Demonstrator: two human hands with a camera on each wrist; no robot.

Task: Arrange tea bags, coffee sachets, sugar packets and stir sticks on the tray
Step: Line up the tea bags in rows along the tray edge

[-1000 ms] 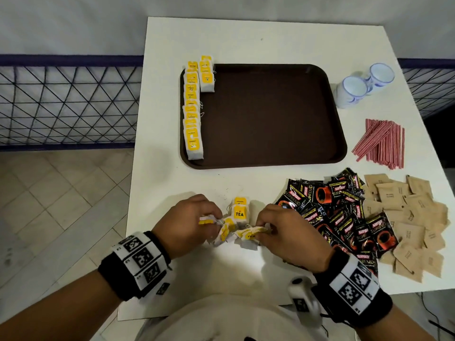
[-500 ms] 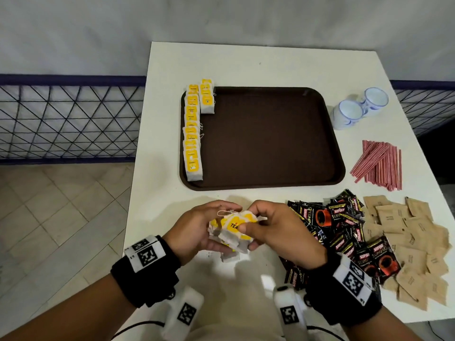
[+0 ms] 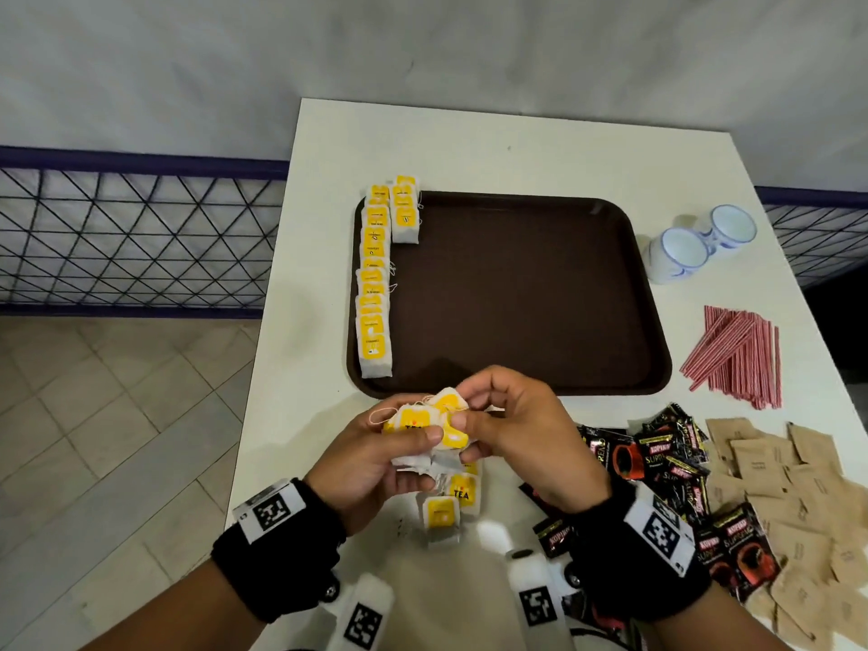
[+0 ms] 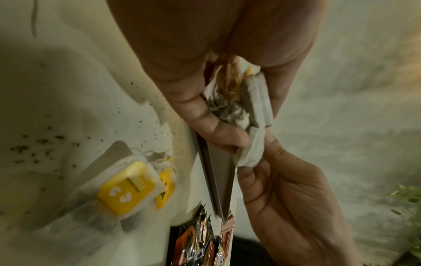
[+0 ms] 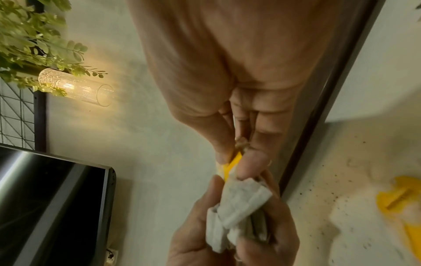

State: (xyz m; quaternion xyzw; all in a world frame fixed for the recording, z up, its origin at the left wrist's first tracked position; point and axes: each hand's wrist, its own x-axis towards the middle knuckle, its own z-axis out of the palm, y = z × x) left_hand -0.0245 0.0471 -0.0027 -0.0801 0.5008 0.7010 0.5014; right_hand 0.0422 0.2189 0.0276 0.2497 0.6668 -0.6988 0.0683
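We've got the left hand (image 3: 375,455) cupping a bunch of white paper tea bags w/ yellow tags (image 3: 425,427) while right hand (image 3: 512,434) pinches one tag, prob. to separate it for the row on the dark brown plastic tray (image 3: 516,293) just beyond.

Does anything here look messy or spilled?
Yes. Dark specks, which look like loose tea, are scattered on the white table near the two tea bags lying there. The strings of the bunch of tea bags held in both hands look tangled.
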